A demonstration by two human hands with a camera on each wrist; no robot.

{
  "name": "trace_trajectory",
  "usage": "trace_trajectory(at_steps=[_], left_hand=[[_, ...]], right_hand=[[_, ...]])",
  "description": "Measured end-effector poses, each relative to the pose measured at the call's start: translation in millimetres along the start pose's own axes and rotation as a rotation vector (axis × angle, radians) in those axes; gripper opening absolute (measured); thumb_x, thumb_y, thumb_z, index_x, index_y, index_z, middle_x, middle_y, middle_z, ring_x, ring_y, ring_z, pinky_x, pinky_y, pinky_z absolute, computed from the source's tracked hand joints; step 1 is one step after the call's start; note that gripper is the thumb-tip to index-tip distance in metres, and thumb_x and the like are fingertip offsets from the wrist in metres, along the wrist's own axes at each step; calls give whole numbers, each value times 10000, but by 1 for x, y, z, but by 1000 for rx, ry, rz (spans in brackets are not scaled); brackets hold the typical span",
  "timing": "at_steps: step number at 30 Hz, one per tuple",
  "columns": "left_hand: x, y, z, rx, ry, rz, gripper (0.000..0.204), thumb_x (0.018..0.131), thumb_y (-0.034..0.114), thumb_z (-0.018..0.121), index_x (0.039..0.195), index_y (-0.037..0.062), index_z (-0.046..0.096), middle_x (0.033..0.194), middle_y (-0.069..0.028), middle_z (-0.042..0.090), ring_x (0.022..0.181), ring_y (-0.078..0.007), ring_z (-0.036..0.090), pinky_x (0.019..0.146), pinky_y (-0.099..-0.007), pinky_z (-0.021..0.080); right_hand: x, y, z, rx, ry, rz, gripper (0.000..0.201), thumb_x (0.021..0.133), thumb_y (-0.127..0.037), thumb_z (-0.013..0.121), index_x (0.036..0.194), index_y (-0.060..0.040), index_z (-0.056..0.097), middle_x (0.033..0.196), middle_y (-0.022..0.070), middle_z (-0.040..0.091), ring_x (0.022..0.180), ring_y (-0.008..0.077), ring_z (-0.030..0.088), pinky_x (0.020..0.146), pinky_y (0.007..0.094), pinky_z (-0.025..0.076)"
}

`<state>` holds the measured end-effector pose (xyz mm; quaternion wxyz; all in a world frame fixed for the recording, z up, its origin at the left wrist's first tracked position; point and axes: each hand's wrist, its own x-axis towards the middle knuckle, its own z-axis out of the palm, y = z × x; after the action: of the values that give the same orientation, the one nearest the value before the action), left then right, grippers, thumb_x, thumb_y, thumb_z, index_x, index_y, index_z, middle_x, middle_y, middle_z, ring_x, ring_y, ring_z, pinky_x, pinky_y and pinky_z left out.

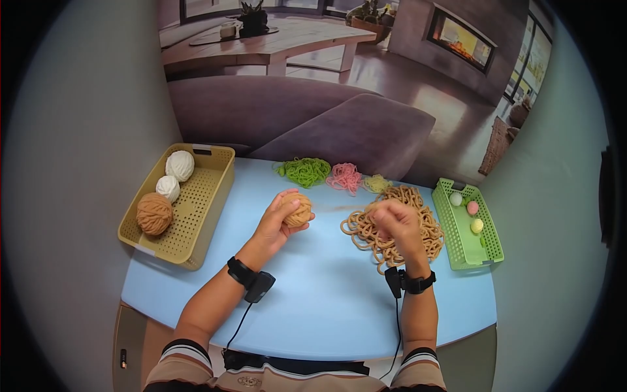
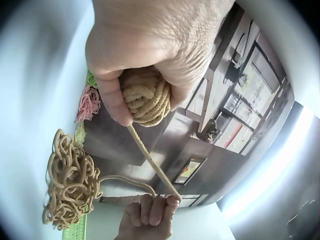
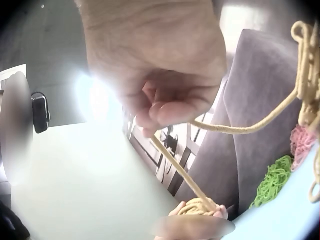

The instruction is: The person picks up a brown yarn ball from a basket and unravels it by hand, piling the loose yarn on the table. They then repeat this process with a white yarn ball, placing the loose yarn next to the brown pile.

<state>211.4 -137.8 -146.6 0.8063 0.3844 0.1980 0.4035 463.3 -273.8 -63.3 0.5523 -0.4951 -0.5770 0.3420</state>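
My left hand (image 1: 273, 223) grips a ball of tan yarn (image 1: 298, 210), its fingers and thumb curled round the sides. From the ball a taut strand of yarn (image 2: 154, 162) runs across to my right hand (image 1: 400, 227), which pinches it with curled fingers. Past the right hand, the strand continues in a slack curve to a loose heap of thick tan yarn (image 1: 429, 230) on the table. In the head view the right hand overlaps this heap. The right wrist view shows the ball low in the frame, partly covered by a blurred patch.
At the left, a tan basket (image 1: 208, 215) holds two white yarn balls (image 1: 179, 166) and a brown one (image 1: 155, 213). Green (image 1: 304, 172), pink (image 1: 345, 178) and pale yellow yarn (image 1: 377, 183) lie along the back of the blue table (image 1: 307, 294). A green basket (image 1: 471, 260) with small balls stands right.
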Motion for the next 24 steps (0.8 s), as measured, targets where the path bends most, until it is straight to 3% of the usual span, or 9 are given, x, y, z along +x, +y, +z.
trace_trajectory(at_steps=[3,5,8,11,14,16,18,21,24], left_hand=[[2,4,-9,-50,-77,-61,488,976,224,633,1404,113,425,1195,-119,616,989,-251,706,757,-317,637],[0,2,-6,148,-92,-18,518,975,247,641,1424,115,416,1204,-116,614,998,-247,702,763,-324,634],[-4,-3,3,259,-147,17,541,981,264,643,1443,115,404,1227,-109,602,1053,-237,681,821,-348,617],[-5,0,10,148,-176,-32,535,985,271,648,1442,122,415,1248,-91,592,1137,-207,637,907,-376,584],[-9,8,20,86,-208,-56,523,994,244,639,1446,120,407,1274,-89,574,1182,-202,612,976,-389,548],[-13,9,25,131,-213,-22,532,993,243,642,1448,112,402,1282,-90,568,1186,-198,608,987,-388,544],[-18,4,31,226,-196,38,555,981,269,660,1446,100,408,1280,-86,573,1179,-181,609,968,-380,562],[-21,4,33,318,-195,87,595,970,251,673,1467,93,388,1285,-101,569,1162,-185,621,954,-365,570],[-21,5,35,235,-148,77,645,972,218,662,1514,91,336,1284,-108,573,1185,-236,622,961,-390,562]], right_hand=[[10,5,-24,81,393,-91,166,1001,-170,610,967,-37,703,618,-47,523,520,28,450,457,194,339],[15,17,-47,155,611,-133,155,1003,-166,604,952,-53,696,620,-49,522,514,24,445,449,183,329],[15,30,-69,-12,649,-38,199,993,-175,616,1077,-21,710,663,-37,545,557,50,490,489,213,397],[27,66,-78,-558,630,-243,347,962,-170,654,1254,17,658,790,18,650,644,102,557,603,265,490],[21,40,-30,-523,428,-177,524,914,-156,701,1390,17,565,1024,87,717,769,140,624,732,311,527],[13,21,7,-478,82,5,544,892,-162,726,1394,-23,569,1194,140,696,805,157,664,750,323,540],[1,4,48,-576,-99,-210,493,892,-168,731,1355,-56,602,1176,164,684,794,186,689,711,331,547],[-6,-2,78,-617,3,-249,340,898,-145,720,1225,-69,667,1001,154,725,705,213,693,644,334,546],[0,34,63,-545,79,-266,187,897,-95,702,1081,-61,705,813,120,734,631,212,694,597,327,542]])
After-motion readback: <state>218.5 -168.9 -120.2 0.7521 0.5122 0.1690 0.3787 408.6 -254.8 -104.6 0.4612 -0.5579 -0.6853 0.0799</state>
